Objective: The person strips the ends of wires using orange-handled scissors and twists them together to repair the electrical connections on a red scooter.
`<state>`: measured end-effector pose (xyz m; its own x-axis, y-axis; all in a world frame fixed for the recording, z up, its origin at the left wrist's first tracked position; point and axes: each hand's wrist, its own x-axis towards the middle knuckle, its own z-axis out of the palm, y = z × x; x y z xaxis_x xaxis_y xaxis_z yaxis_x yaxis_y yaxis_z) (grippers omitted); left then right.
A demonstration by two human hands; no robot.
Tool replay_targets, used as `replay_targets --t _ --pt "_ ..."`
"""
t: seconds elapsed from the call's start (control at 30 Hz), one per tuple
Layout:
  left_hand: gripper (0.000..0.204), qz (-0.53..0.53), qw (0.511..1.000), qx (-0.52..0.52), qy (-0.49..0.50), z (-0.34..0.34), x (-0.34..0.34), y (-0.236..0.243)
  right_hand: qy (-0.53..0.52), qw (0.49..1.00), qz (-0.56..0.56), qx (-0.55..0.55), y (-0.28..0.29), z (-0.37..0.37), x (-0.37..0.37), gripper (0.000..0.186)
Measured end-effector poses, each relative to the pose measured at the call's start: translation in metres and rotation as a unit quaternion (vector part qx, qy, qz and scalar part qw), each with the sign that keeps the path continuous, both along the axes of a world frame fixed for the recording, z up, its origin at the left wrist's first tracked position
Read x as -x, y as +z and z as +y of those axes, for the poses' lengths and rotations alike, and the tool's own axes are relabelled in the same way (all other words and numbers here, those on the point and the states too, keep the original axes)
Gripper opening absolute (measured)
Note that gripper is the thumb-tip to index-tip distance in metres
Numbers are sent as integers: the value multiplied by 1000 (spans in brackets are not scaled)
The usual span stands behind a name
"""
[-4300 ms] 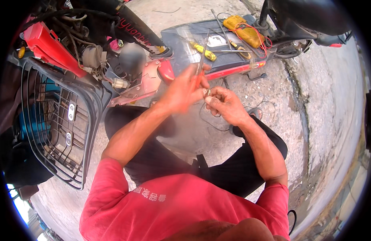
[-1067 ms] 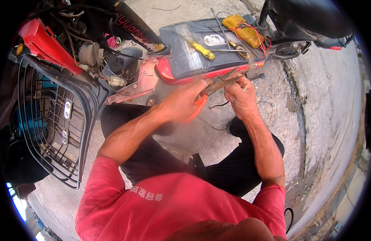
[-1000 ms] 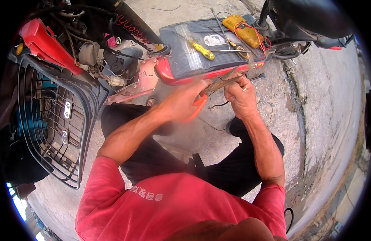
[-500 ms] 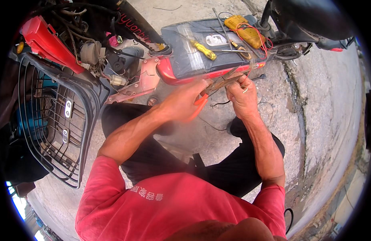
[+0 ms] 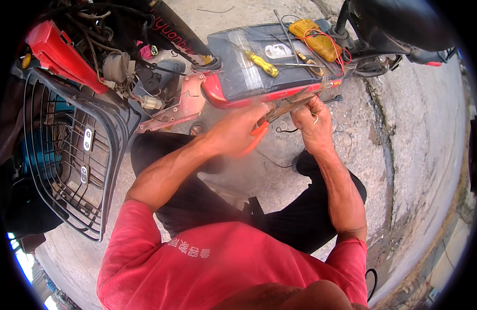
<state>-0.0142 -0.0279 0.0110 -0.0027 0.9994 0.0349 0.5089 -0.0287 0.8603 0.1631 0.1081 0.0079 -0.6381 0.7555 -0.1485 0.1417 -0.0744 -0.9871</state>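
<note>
Scissors [image 5: 286,109] sit in the left hand [image 5: 237,127], fingers wrapped round the handles; a slip could cut the right hand [image 5: 313,126], whose fingers pinch a pale strand [image 5: 316,120] by the blades. Count: 2 hands, 1 pair of scissors, 1 yellow meter [image 5: 323,47], 1 screwdriver [image 5: 261,63], 1 strand.

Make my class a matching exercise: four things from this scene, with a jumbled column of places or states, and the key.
1. Orange-handled tool
2. Wire basket
3. Yellow-handled screwdriver
4. Yellow case

A. At the picture's left side
B. Crossed by a red cord
C. In the left hand
D. On the footboard, apart from the red cord

Pairs: 1-C, 2-A, 3-D, 4-B
</note>
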Motion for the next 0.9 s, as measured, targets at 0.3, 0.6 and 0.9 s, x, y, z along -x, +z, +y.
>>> replay_targets --t 0.3,0.6,0.9 --pt "41 -9 1000 -28 6 0 -2 -4 -20 999 -3 -34 -1 0 2 8" --pt "40 -14 1000 4 -3 0 1 0 -28 999 -37 -25 3 0 3 9" --pt "41 -5 1000 11 -11 2 2 4 -7 1000 -7 11 6 -1 2 13"
